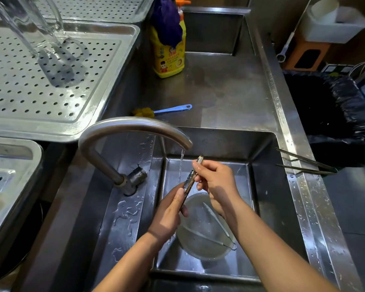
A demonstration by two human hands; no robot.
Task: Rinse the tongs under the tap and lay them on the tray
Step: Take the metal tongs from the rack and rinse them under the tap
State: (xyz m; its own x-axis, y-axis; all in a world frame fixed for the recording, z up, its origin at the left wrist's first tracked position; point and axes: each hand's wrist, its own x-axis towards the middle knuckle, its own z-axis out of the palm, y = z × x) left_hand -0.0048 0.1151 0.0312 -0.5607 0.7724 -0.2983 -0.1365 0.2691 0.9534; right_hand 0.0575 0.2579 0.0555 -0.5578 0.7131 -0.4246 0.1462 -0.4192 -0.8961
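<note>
Both my hands grip the tongs (191, 179) over the sink, beside the tap's stream: left hand (170, 209) low, right hand (216, 182) high. Wet metal could slip into the bowl (204, 252) below. The tray (105, 85) waits far left.

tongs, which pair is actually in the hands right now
The pair held under the tap's stream: tongs gripped by the left hand and right hand. Another pair lies on the sink's right rim; a third sits in the bowl.
</note>
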